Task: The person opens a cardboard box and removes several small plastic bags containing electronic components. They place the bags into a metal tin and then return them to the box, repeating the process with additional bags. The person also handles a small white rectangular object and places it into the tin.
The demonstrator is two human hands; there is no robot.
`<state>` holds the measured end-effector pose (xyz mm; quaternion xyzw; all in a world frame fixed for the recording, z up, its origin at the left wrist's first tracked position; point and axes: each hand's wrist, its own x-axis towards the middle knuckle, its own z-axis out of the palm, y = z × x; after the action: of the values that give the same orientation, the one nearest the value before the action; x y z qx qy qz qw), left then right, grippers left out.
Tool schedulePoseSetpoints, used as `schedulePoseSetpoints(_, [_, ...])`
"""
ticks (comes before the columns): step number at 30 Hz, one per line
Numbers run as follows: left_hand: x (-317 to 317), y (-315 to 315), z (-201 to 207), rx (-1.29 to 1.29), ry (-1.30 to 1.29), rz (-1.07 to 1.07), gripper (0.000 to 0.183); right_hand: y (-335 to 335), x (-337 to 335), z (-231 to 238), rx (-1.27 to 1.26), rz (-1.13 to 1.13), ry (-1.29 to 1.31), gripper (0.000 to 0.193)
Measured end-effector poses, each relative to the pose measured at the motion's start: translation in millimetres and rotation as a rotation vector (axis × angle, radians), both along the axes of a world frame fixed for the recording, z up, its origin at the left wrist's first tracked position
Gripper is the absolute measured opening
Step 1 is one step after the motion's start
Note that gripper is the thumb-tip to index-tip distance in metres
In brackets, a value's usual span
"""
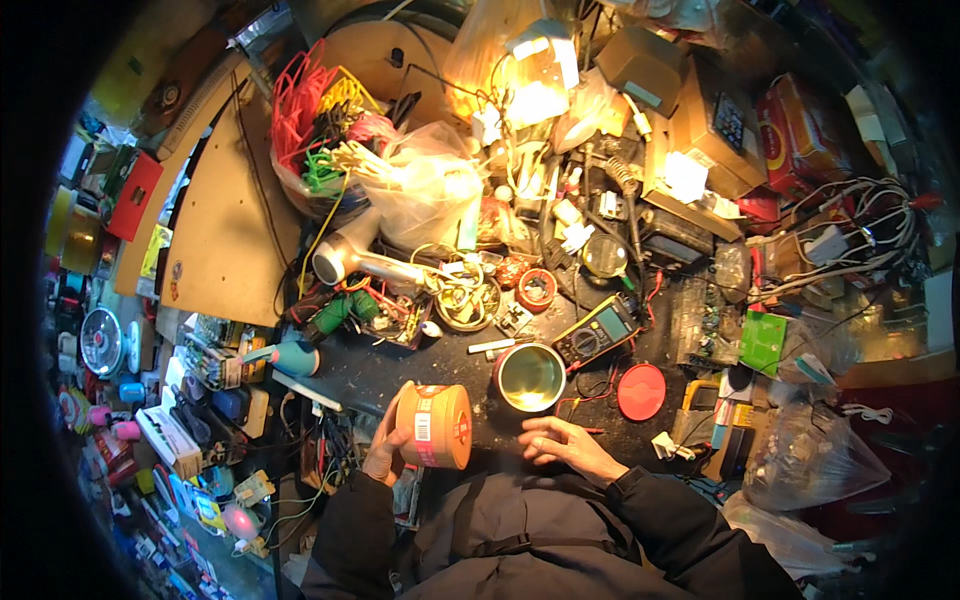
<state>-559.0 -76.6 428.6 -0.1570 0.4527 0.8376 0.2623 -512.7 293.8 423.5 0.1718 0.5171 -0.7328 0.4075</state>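
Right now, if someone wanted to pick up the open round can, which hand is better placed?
Probably the right hand: it looks empty and lies close to the open round can, whereas the left hand already holds the orange cylindrical container.

On the bench [455, 368], the tin [530, 378] is flanked by a lid [641, 391] at right and a multimeter [597, 330] behind right. Left of it, a tub [434, 428] is held in the left hand [381, 452]; the right hand [572, 448] is placed before the tin. Wires [300, 110] are heaped behind left.
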Motion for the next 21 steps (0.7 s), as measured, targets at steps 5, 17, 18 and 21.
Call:
schedulePoseSetpoints(5, [19.1, 16.9, 20.2, -0.018, 0.001, -0.001, 0.127, -39.1, -25.4, 22.1, -0.047, 0.140, 0.285, 0.111])
schedulePoseSetpoints(17, [40.1, 44.4, 33.7, -0.144, 0.103, -0.105, 0.136, -56.7, -27.3, 30.6, -0.070, 0.232, 0.303, 0.136])
schedulePoseSetpoints(18, [41.3, 45.1, 33.5, -0.136, 0.100, -0.115, 0.135, -55.3, -26.3, 31.3, -0.070, 0.239, 0.299, 0.136])
schedulePoseSetpoints(21, [44.3, 46.7, 35.6, -0.138, 0.094, -0.152, 0.133, -52.0, -23.2, 31.7, -0.069, 0.256, 0.292, 0.136])
